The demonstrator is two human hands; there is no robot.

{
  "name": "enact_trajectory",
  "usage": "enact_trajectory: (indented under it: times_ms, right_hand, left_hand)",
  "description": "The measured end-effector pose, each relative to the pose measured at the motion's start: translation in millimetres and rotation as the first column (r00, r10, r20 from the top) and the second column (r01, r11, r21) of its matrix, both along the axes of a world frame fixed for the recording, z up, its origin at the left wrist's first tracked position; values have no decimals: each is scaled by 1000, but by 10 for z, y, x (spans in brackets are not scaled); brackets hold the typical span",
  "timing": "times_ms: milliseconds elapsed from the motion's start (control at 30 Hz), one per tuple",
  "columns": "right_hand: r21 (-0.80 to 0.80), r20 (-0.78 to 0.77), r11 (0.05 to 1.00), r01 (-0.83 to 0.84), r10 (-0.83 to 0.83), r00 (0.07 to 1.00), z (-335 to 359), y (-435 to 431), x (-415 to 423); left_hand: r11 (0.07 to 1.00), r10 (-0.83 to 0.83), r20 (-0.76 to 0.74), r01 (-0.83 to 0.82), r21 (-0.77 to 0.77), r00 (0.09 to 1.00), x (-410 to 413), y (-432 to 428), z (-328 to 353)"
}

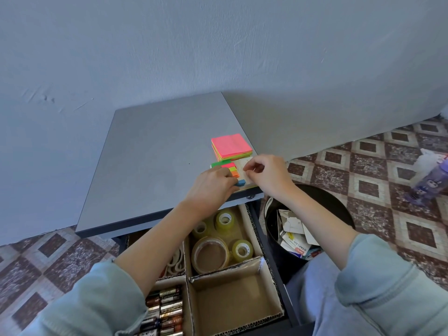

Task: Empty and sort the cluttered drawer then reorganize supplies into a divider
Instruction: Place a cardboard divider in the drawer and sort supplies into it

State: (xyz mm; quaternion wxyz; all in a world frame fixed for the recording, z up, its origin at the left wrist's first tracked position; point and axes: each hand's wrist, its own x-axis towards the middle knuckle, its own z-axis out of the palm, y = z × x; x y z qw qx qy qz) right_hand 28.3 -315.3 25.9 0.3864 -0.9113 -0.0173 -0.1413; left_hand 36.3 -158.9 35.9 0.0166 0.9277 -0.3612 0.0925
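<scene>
The smooth, matte grey counter (155, 151) filled the middle of the view, a flat square slab with a dark edge, set against a rough painted wall. Beneath its near edge the drawer (288, 297) stood pulled out, lined with a corrugated cardboard divider (232, 275) of raw, frayed walls. Its far right compartment held glossy, translucent rolls of tape (213, 253), round and yellowish; the near right compartment showed only its bare cardboard floor; the near left one held metallic cylindrical batteries (167, 309) lying side by side. To the right of the drawer a round black bin (334, 204) on the patterned tile floor held crumpled paper and card.

On the counter near its right front corner lay a square stack of neon sticky notes (231, 146), pink on top. Just in front of it sat a pale card of narrow coloured page flags (232, 169), green, pink, yellow, orange and blue strips. The left hand (211, 187) rested on the strips, fingers curled over them. The right hand (266, 173) pinched the card's pale edge between thumb and fingertips.
</scene>
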Motion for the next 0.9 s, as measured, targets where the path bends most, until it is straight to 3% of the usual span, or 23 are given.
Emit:
enact_trajectory:
  times_ms: [200,367,767,900]
  right_hand:
    - [1,-2,1000,0,0,1000,-14,-7,3]
    - [17,-7,1000,2,-2,1000,-20,-9,2]
    - [26,-1,1000,3,-3,1000,-32,-3,13]
    - [43,-2,999,3,-3,1000,-27,-6,13]
  left_hand:
    - [992,48,29,-51,119,998,-37,-23,-23]
    - [998,-57,169,54,20,984,-75,-2,-68]
    - [979,-115,176,141,-147,978,-40,10,-100]
    - [928,-62,37,71,-367,997,-35,52,-79]
